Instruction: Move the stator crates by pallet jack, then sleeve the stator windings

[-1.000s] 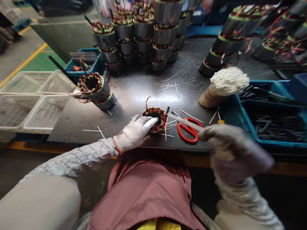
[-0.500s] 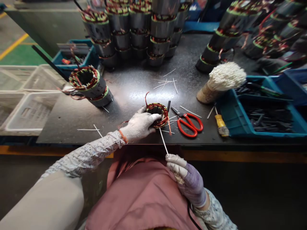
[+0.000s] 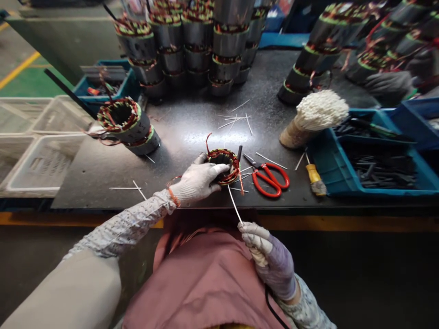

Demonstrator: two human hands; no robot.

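Observation:
A motor stator (image 3: 236, 171) with copper windings stands near the front edge of the dark table. My gloved left hand (image 3: 200, 178) grips its left side, with the thumb over the rim into the bore. Between the fingertips of my right hand (image 3: 269, 258), in front of the table edge, is the end of a thin white tie cord (image 3: 235, 204). This cord runs taut up to the stator's near side; where it passes among the windings is hidden. Red-handled scissors (image 3: 270, 178) lie just right of the stator, over several loose white cord pieces.
Stacked stators (image 3: 224, 68) line the back. Two more, one on the other (image 3: 140, 130), stand at left. A bundle of white cords (image 3: 320, 109), a yellow-handled tool (image 3: 315, 178) and blue bins (image 3: 380, 192) are at right. Another person's gloved hand (image 3: 391, 84) shows at far right.
My right hand has moved slightly right and down, still drawing the cord taut. My left hand keeps its grip on the stator. The other person's gloved hand shows more clearly.

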